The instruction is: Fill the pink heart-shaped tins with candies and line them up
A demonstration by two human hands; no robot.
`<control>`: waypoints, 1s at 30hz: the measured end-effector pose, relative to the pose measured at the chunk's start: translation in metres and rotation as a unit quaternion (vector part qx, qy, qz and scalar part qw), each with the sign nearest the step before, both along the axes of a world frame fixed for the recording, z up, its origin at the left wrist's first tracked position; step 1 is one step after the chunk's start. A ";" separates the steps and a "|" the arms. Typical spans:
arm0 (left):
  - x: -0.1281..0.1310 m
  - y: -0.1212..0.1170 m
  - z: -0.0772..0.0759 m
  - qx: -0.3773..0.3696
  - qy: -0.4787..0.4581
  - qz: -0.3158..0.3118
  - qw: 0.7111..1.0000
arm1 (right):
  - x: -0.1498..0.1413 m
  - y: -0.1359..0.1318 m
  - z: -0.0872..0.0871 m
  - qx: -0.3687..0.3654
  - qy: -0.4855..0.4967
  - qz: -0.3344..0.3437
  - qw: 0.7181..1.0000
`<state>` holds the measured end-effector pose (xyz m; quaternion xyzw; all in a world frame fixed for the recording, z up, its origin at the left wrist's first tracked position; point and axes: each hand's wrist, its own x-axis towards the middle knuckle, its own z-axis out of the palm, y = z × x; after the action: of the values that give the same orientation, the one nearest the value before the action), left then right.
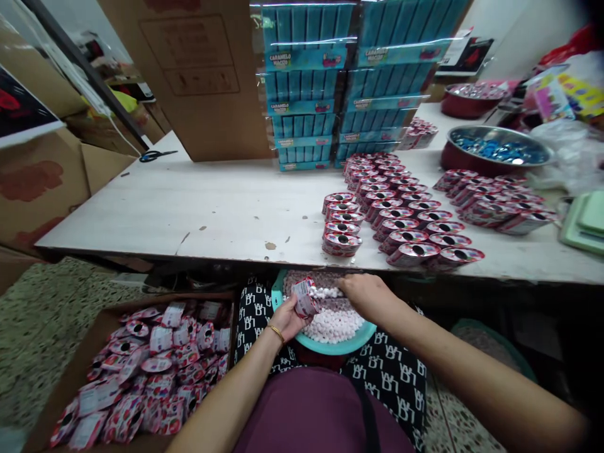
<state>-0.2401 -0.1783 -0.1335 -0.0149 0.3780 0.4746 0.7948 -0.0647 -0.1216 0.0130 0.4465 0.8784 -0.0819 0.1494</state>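
Note:
In my left hand (287, 319) is a small red-and-white printed packet (306, 297), tilted over a turquoise basin (325, 348) on my lap. My right hand (365, 292) is closed at the basin's right side around a scoop (333, 301); its handle is hidden by my fingers. White candies (326, 292) lie in the scoop, its end close to the packet's mouth. More small, pale pink and white candies (333, 326) fill the basin below both hands.
Rows of upright packets (408, 236) stand on the white table (226, 214), near teal candy boxes (304, 94) in plastic. A carton (61, 402) of loose packets (151, 371) sits at lower left. Scissors (155, 155) and a metal bowl (495, 154) of blue-wrapped sweets are farther back.

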 end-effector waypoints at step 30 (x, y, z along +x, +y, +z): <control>-0.040 -0.011 0.010 0.035 0.038 0.105 0.993 | 0.048 0.005 -0.119 -0.167 0.320 -0.173 0.916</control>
<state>-0.2799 -0.1891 -0.1240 -0.0084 0.3873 0.5684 0.7258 -0.0171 -0.1163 -0.1062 0.5102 0.7618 -0.3904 -0.0838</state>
